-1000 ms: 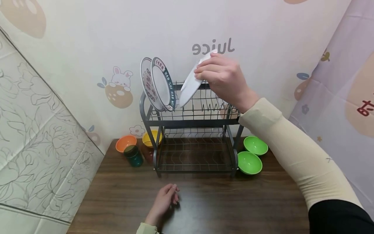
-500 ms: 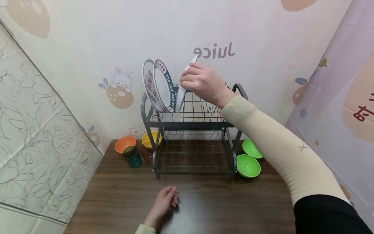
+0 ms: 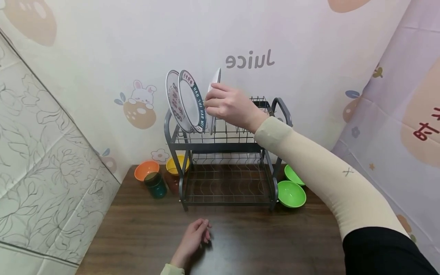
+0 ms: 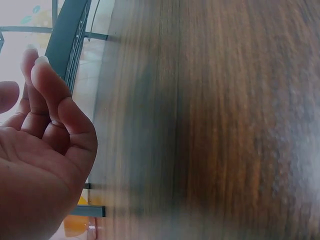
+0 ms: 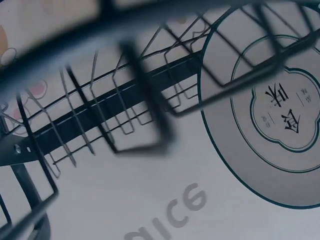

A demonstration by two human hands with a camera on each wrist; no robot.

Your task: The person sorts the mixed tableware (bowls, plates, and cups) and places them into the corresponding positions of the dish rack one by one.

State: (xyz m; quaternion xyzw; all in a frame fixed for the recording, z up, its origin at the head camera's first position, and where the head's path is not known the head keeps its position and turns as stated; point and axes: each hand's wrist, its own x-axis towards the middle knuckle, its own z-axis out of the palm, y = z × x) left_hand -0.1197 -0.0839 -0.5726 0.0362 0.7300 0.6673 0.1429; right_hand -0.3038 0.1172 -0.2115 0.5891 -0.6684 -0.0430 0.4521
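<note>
My right hand (image 3: 230, 106) pinches a white plate (image 3: 215, 77) over the upper tier of the black two-tier dish rack (image 3: 223, 146). The plate stands nearly upright, edge-on in the head view, its lower edge among the wires. The right wrist view shows its face (image 5: 235, 145), with teal rings and dark characters; no fingers appear there. Just left of it, two printed plates, a front one (image 3: 190, 101) and a rear one (image 3: 172, 86), lean in the same tier. My left hand (image 3: 193, 238) rests on the table, fingers loosely curled and holding nothing, also in the left wrist view (image 4: 45, 145).
Left of the rack stand an orange bowl (image 3: 146, 170), a yellow bowl (image 3: 177, 165), a dark teal cup (image 3: 156, 186) and a reddish-brown cup (image 3: 172, 184). Two green bowls, front (image 3: 292, 194) and rear (image 3: 293, 175), sit to its right. The wooden table (image 3: 261, 236) meets patterned cloth walls.
My right hand has moved left and down with the plate, which has turned from slanted to nearly upright beside the two leaning plates. The left hand has stayed put.
</note>
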